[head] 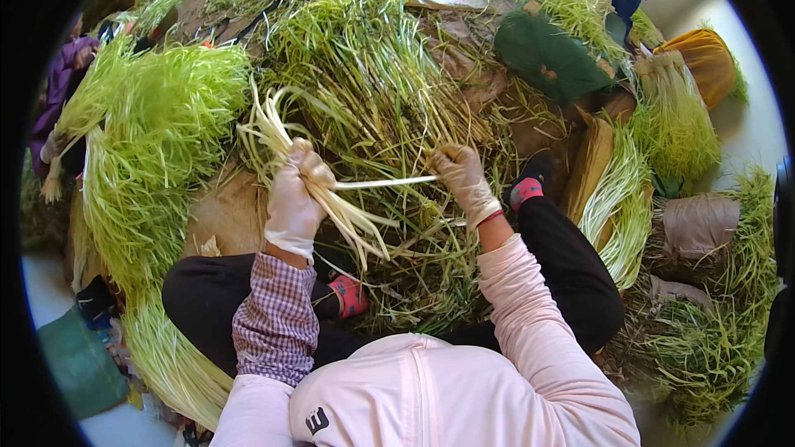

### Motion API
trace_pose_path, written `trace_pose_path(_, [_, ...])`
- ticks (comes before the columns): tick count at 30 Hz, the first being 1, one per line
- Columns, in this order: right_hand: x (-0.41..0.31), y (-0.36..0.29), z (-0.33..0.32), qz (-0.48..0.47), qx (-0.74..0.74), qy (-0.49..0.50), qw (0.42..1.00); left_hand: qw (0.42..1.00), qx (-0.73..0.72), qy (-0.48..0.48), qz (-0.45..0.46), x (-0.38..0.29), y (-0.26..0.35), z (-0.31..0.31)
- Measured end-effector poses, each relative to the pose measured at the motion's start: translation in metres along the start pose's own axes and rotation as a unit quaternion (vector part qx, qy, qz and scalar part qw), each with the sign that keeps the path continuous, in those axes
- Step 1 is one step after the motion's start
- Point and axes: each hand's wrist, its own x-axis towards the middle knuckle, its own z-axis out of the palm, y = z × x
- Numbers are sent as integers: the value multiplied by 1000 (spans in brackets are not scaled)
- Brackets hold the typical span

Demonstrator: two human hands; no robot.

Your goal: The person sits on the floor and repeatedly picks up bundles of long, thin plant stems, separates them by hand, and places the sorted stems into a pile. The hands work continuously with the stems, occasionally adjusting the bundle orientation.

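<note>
My left hand [298, 192], in a thin pale glove, is closed around a small bunch of pale yellow-white leafy stalks [354, 223]. Their ends fan out above and below the fist. One whitish stalk [388, 183] stretches almost level from that bunch to my right hand [463, 180], also gloved, whose fingers are curled on its far end. Beyond both hands lies a heap of green, grass-like plants [366, 74] with brownish stems. Loose leaves and trimmings [428, 285] cover the ground between my legs.
A tall pile of yellow-green stalks [161, 112] is at my left. To my right, pale stalks [615, 198] lie beside a brown sheet [590, 161]. A green round cushion [549, 53] lies at upper right. Other people [62, 81] sit at left and upper right.
</note>
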Motion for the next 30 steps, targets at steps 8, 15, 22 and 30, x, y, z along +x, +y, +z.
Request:
trace_pose_path(8, [-20, -21, -66, 22, -164, 33, 986, 993, -64, 35, 93, 20, 39, -16])
trace_pose_path(15, [-55, -89, 28, 106, 43, -357, 927, 994, -72, -3, 84, 26, 36, -17])
trace_pose_path(22, [-59, -96, 43, -85, -245, -260, 930, 993, 45, 81, 75, 18, 1, -1])
trace_pose_path(30, [67, -25, -19, 55, -137, -121, 982, 994, 16, 85, -60, 12, -27, -10])
